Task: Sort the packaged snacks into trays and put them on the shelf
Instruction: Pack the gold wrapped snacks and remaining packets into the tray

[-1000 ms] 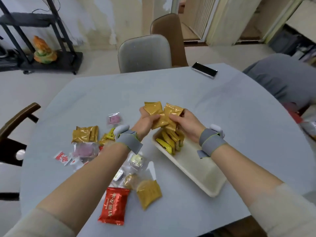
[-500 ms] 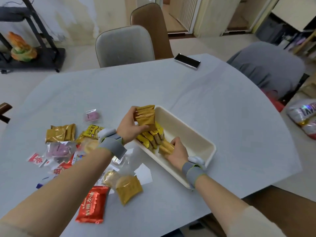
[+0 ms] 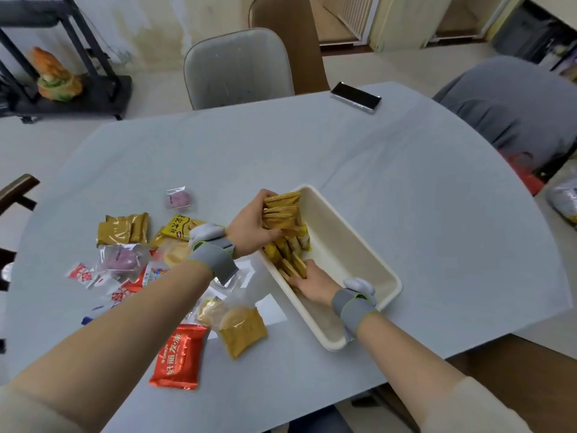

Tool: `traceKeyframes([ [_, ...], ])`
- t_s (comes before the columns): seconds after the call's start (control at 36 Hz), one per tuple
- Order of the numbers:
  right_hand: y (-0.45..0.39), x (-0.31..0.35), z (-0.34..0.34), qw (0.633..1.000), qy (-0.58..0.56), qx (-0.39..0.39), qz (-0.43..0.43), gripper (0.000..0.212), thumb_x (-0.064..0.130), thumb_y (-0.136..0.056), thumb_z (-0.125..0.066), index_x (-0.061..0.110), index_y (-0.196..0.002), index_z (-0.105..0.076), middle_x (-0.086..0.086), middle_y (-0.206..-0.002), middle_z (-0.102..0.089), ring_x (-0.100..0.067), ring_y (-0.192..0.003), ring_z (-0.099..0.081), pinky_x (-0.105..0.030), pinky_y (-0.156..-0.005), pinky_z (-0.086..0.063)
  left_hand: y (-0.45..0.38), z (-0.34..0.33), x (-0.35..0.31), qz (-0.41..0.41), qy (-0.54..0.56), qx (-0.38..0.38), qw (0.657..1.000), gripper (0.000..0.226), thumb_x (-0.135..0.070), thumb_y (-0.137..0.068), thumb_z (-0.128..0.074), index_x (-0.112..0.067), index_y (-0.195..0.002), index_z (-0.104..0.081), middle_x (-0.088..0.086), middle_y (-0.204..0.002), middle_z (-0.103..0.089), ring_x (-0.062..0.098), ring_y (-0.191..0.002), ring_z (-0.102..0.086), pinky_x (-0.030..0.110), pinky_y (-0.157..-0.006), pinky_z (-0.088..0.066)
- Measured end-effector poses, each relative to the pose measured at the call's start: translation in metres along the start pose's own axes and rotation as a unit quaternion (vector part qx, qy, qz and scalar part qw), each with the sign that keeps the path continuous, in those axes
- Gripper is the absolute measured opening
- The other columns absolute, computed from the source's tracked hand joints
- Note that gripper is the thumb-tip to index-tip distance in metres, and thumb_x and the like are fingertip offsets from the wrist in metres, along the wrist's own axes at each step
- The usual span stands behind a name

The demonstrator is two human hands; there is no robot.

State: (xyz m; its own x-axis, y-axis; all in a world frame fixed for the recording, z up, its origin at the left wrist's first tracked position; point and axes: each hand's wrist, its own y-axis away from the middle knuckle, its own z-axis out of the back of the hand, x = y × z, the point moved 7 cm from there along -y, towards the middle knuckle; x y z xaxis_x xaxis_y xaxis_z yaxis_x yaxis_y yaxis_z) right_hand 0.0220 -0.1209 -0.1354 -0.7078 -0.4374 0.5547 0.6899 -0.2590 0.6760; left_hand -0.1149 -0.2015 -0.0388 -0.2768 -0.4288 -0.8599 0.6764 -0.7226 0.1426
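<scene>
Head view, looking down on a pale blue table (image 3: 390,189). Landmark: the cream tray (image 3: 352,254), lying slantwise near the table's near edge.

Left hand (image 3: 249,226) at the tray's far left corner, fingers curled round a small stack of gold packets (image 3: 282,210), held on edge just over the row already in the tray. Grey wrist strap behind it.

Right hand (image 3: 312,281) inside the tray, at its left wall nearer the person, fingers laid on the standing row of gold and yellow packets (image 3: 288,251). Whether those fingers pinch a packet or only press it: cannot tell. The right half of the tray floor is bare.

Left of the tray, loose snacks scattered on the table: two gold packets (image 3: 123,229), a yellow packet with printed characters (image 3: 182,228), a purple sweet in clear wrap (image 3: 178,200), another purple one (image 3: 121,257), small red-and-white sachets (image 3: 82,273).

Left of the tray and nearer the person: a red packet (image 3: 178,357), a gold-and-clear biscuit packet (image 3: 240,329).

Beyond the tray, at the far table edge, a dark phone (image 3: 356,96). A grey chair (image 3: 237,68) stands behind the table.
</scene>
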Motion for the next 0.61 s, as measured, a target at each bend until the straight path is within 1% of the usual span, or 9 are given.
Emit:
traceKeyframes([
  [0.14,0.005,0.012,-0.008,0.998,0.034,-0.042,0.014,0.045,0.034,-0.098,-0.046,0.012,-0.135,-0.039,-0.014,-0.131,-0.054,-0.034,-0.116,-0.053,-0.031,-0.088,-0.041,-0.001,-0.003,-0.001,-0.001,-0.016,0.008,1.0,0.051,-0.025,-0.066,-0.065,-0.023,-0.112,-0.044,0.006,-0.096,-0.063,0.027,-0.09,-0.062,0.045,-0.083,-0.052],
  [0.22,0.005,0.015,-0.01,0.999,0.021,-0.024,0.016,0.048,0.039,-0.096,-0.047,0.013,-0.135,-0.04,-0.013,-0.131,-0.055,-0.035,-0.116,-0.054,-0.036,-0.093,-0.045,-0.002,-0.005,-0.006,-0.009,-0.022,0.014,1.0,0.049,-0.024,-0.066,-0.063,-0.027,-0.109,-0.042,0.005,-0.093,-0.062,0.028,-0.088,-0.062,0.045,-0.082,-0.052],
  [0.33,0.009,0.013,-0.006,0.997,-0.08,0.01,0.003,0.05,0.04,-0.093,-0.052,0.016,-0.135,-0.042,-0.003,-0.117,-0.06,-0.023,-0.102,-0.059,-0.031,-0.088,-0.047,-0.003,-0.011,-0.016,-0.034,-0.023,0.028,0.999,0.047,-0.024,-0.066,-0.063,-0.025,-0.109,-0.043,0.003,-0.09,-0.061,0.025,-0.085,-0.061,0.043,-0.079,-0.053],
  [0.39,0.01,0.007,-0.005,0.989,-0.148,0.025,-0.015,0.058,0.036,-0.092,-0.056,0.015,-0.141,-0.035,0.001,-0.115,-0.054,-0.018,-0.104,-0.056,-0.031,-0.092,-0.049,-0.003,-0.015,-0.022,-0.055,-0.022,0.04,0.997,0.047,-0.022,-0.066,-0.064,-0.024,-0.109,-0.045,0.005,-0.088,-0.061,0.025,-0.081,-0.06,0.041,-0.076,-0.053],
  [0.44,0.011,-0.002,-0.005,0.978,-0.203,0.036,-0.039,0.068,0.031,-0.092,-0.058,0.014,-0.148,-0.024,-0.002,-0.126,-0.045,-0.018,-0.111,-0.05,-0.032,-0.098,-0.047,-0.004,-0.023,-0.029,-0.083,-0.033,0.055,0.994,0.045,-0.022,-0.067,-0.066,-0.027,-0.107,-0.044,-0.004,-0.081,-0.058,0.012,-0.073,-0.057,0.029,-0.071,-0.051],
  [0.47,0.013,-0.005,-0.005,0.97,-0.233,0.038,-0.05,0.072,0.028,-0.092,-0.06,0.012,-0.149,-0.02,-0.004,-0.133,-0.041,-0.017,-0.111,-0.047,-0.032,-0.099,-0.046,-0.004,-0.028,-0.035,-0.1,-0.042,0.069,0.992,0.045,-0.018,-0.068,-0.068,-0.026,-0.106,-0.044,-0.009,-0.079,-0.056,0.003,-0.069,-0.054,0.019,-0.069,-0.047],
  [0.5,0.014,-0.009,-0.004,0.962,-0.261,0.038,-0.062,0.074,0.025,-0.091,-0.061,0.011,-0.15,-0.019,-0.005,-0.139,-0.038,-0.016,-0.111,-0.045,-0.031,-0.098,-0.046,-0.003,-0.034,-0.04,-0.118,-0.054,0.084,0.988,0.045,-0.012,-0.069,-0.069,-0.023,-0.107,-0.046,-0.011,-0.078,-0.055,0.0,-0.069,-0.053,0.013,-0.067,-0.043],
  [0.53,0.014,-0.014,-0.005,0.956,-0.282,0.037,-0.077,0.074,0.021,-0.09,-0.062,0.009,-0.149,-0.02,-0.007,-0.14,-0.037,-0.016,-0.111,-0.044,-0.031,-0.097,-0.046,-0.003,-0.04,-0.044,-0.137,-0.069,0.101,0.983,0.045,-0.008,-0.069,-0.067,-0.019,-0.109,-0.048,-0.01,-0.079,-0.056,0.001,-0.07,-0.054,0.012,-0.066,-0.042],
  [0.61,0.018,-0.029,-0.004,0.95,-0.289,0.023,-0.113,0.061,0.009,-0.089,-0.059,0.002,-0.141,-0.028,-0.009,-0.12,-0.039,-0.019,-0.104,-0.044,-0.034,-0.095,-0.048,-0.007,-0.058,-0.048,-0.176,-0.111,0.149,0.967,0.055,-0.014,-0.066,-0.062,-0.013,-0.12,-0.051,-0.003,-0.091,-0.062,0.009,-0.078,-0.055,0.018,-0.073,-0.044],
])
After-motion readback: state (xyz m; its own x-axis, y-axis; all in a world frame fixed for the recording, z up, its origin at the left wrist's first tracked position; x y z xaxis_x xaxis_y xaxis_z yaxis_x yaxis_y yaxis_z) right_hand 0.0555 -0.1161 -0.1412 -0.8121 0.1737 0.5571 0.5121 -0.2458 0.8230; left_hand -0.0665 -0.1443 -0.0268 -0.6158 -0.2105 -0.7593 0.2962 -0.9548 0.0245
